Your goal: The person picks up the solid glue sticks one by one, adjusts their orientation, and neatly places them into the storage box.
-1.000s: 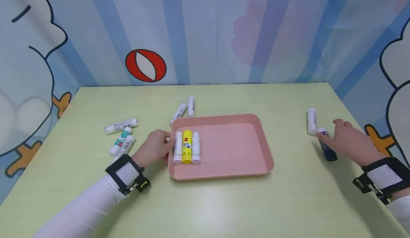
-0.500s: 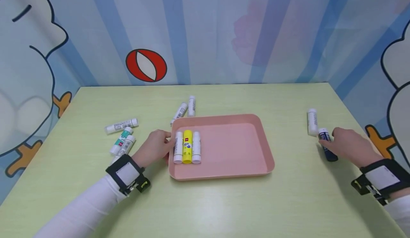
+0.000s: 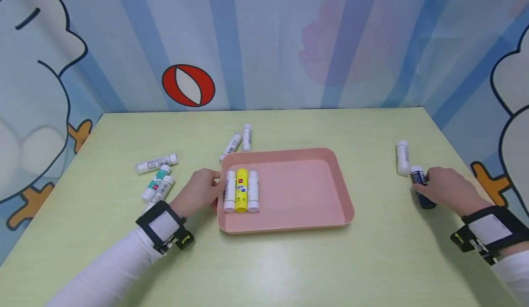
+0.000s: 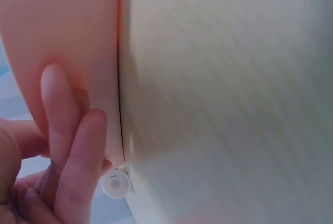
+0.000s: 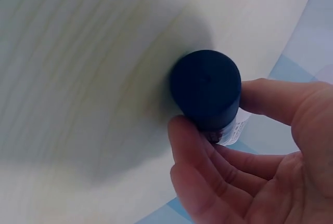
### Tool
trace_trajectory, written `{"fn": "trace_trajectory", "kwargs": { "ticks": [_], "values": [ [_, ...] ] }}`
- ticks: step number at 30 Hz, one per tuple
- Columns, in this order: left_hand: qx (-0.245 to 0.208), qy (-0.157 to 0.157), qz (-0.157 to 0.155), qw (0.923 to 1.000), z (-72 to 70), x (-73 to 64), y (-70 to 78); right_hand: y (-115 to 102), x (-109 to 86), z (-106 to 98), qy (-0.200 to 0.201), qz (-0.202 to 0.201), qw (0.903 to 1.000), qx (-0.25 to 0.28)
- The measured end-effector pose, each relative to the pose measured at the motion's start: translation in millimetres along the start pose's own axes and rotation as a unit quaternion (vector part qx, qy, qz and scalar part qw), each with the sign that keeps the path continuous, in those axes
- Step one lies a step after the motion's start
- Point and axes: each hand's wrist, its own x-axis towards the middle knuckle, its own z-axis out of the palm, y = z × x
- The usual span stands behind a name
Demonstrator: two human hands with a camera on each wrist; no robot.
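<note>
Right hand (image 3: pixel 452 187) has the navy stick (image 3: pixel 425 201) pinched, thumb on one side and fingers curled against the other, out at about 3 o'clock from the pink tray (image 3: pixel 306 192). No gap I can spot under it, so my guess is it's lying on the bench (image 3: pixel 285 265) and this is the grab, lift not done yet.

Left hand (image 3: pixel 196 192) is at the tray's 9 o'clock edge, rim caught between thumb and fingers, probably just steadying it. At that end of the tray a yellow stick (image 3: pixel 241 190) lies between two white sticks (image 3: pixel 253 191), all pointing 12 to 6. Looks like a line-'em-up job, not half done: 3 in, 7 out counting the navy one.

Next move imo: lift it, swing it toward 9 o'clock, straighten it to match and lay it on the row's 3 o'clock side. Mind the loose white stick (image 3: pixel 402 159) just off its 11 o'clock end, easy to nudge. Others waiting: a white pair (image 3: pixel 247 138) at 11 o'clock behind the tray, plus a teal-and-white stick (image 3: pixel 157 182) and two white neighbours (image 3: pixel 156 164) out at 9.
</note>
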Motion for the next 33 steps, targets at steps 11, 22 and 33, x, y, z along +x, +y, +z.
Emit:
{"fn": "trace_trajectory", "kwargs": {
  "ticks": [11, 22, 33],
  "values": [
    [0.000, 0.004, 0.006, 1.0000, 0.9, -0.8, -0.2, 1.4, 2.7, 1.0, -0.013, 0.008, 0.9997, 0.019],
    [-0.004, 0.001, 0.001, 1.0000, 1.7, -1.5, 1.2, 5.5, 2.3, -3.8, 0.040, -0.009, 0.9984, 0.039],
    [-0.006, -0.013, -0.003, 0.9999, -3.0, -1.2, 0.5, -30.8, 1.3, -32.8, 0.080, -0.033, 0.9946, 0.058]
  ]
}}
